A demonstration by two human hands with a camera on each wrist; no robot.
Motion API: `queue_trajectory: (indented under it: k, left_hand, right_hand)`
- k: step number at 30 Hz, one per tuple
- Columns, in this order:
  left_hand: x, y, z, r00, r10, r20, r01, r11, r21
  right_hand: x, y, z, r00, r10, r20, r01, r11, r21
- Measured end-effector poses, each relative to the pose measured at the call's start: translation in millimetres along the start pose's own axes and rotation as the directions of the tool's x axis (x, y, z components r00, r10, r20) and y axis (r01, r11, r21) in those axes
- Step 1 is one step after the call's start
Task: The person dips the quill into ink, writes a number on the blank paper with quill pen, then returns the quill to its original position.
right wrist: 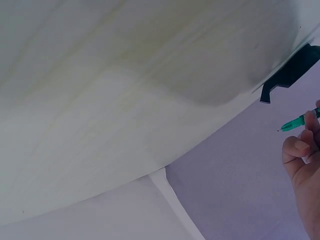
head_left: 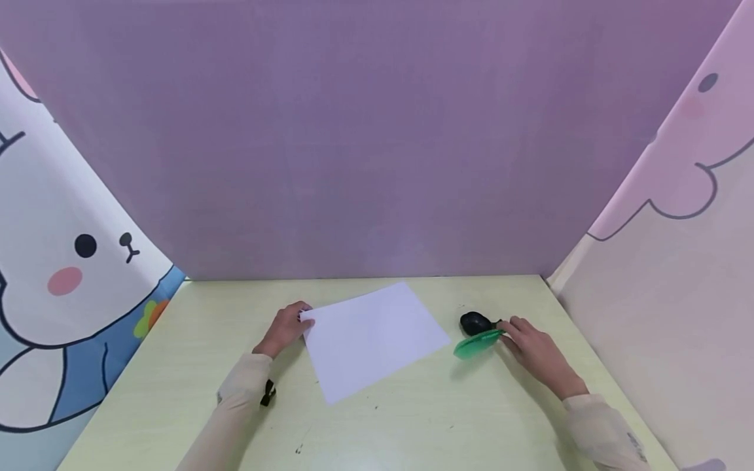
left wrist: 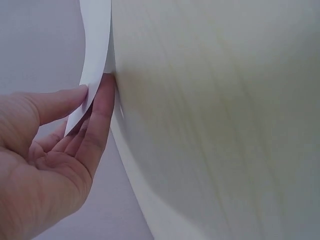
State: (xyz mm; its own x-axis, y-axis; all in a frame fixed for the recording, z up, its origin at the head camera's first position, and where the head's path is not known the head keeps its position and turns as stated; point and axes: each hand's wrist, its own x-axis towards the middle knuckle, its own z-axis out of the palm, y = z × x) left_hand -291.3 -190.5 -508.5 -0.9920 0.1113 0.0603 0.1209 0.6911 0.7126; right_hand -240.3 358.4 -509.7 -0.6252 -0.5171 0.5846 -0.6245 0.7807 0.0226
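The left hand pinches the near-left corner of the white paper sheet, apparently to lift it off the pale surface; its long axis runs diagonally, far-right to near-left; the right hand pinches a green pen, tip pointing left beside a black object.

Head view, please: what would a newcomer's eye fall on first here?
The white sheet of paper lies askew mid-table, and the left hand pinches its left corner. To the right, the right hand holds a green, fan-like thing beside a black object. Cartoon rabbit panels flank the yellowish table.
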Motion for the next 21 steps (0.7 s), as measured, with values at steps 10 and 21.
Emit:
queue_trajectory:
  k: [10, 21]
  left_hand:
    - [-4.1, 2.0, 1.8, 0.999, -0.053, -0.003, 0.053, 0.996, -0.072]
    - [-3.9, -0.1, 6.8, 0.994, -0.106, -0.01, 0.104, 0.989, -0.103]
  right_hand:
    - [2.4, -0.8, -3.4, 0.999, 0.048, 0.006, -0.048, 0.999, 0.006]
    - [7.0, -1.7, -0.5, 0.995, 0.104, -0.007, -0.103, 0.994, 0.027]
